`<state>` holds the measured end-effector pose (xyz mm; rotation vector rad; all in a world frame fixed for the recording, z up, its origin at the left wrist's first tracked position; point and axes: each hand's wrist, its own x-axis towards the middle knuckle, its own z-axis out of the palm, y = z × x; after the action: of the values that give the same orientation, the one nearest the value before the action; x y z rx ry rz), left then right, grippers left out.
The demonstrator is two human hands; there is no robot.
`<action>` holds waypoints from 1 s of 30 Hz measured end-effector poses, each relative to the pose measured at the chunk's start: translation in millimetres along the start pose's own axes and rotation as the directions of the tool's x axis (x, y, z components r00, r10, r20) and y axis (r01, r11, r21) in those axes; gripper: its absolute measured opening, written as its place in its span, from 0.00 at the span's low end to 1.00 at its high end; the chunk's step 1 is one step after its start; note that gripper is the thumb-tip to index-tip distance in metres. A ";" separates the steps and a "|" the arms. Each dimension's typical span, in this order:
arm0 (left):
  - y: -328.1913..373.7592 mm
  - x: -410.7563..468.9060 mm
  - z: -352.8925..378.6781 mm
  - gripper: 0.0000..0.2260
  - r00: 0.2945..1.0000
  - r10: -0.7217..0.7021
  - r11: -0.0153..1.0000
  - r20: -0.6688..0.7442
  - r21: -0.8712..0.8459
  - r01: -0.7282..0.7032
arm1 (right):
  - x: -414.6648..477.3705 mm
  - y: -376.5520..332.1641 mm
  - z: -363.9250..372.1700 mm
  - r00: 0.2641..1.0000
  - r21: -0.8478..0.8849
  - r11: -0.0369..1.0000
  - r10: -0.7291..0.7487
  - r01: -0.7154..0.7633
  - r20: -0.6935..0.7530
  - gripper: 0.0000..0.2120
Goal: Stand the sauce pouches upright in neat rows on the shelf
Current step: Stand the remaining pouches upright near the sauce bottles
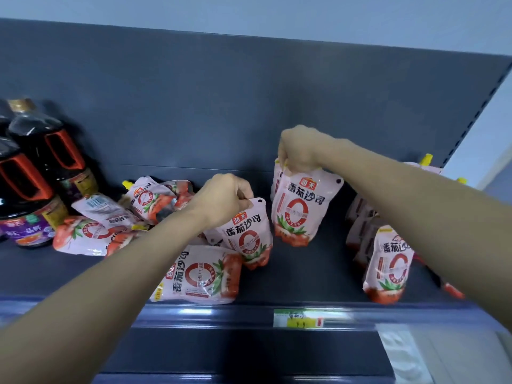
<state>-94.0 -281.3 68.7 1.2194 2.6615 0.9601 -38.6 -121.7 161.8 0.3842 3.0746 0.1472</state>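
Far left: dark bottles [36,173], a heap of toppled pouches [110,217] just beside. Left hand [224,200] pinching the top edge of a leaning pouch [249,236] - best lifted by that seam, base set down flat. Right hand [299,151] clenched round the top of a hanging pouch [299,212]; touching the shelf [318,273] or not, cannot tell. Bare deck before the standing row [388,267] at right - room to slot in, back from the front lip [221,311].
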 end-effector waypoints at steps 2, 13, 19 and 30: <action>5.6 -0.5 3.1 0.03 1.000 0.007 1.000 0.025 -0.028 -0.007 | 0.0 6.2 19.5 0.999 0.000 1.000 -0.015 0.015 0.042 0.14; 14.7 -5.4 19.3 0.07 0.991 -0.116 0.986 0.073 -0.110 0.124 | -6.4 46.0 42.0 0.981 0.113 0.991 -0.088 0.069 0.171 0.17; 26.2 -5.8 24.2 0.04 0.988 -0.146 0.985 0.051 -0.086 0.150 | -22.0 57.4 42.8 0.983 0.085 0.994 -0.085 0.072 0.162 0.08; 71.2 -1.9 65.0 0.02 0.992 -0.123 0.972 0.023 -0.201 0.125 | -33.6 68.7 27.8 0.971 0.029 0.995 -0.104 0.100 0.215 0.09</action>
<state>-26.0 -214.1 56.1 1.0009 2.5217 1.1651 12.1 -61.3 141.8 0.2256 2.8739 0.0683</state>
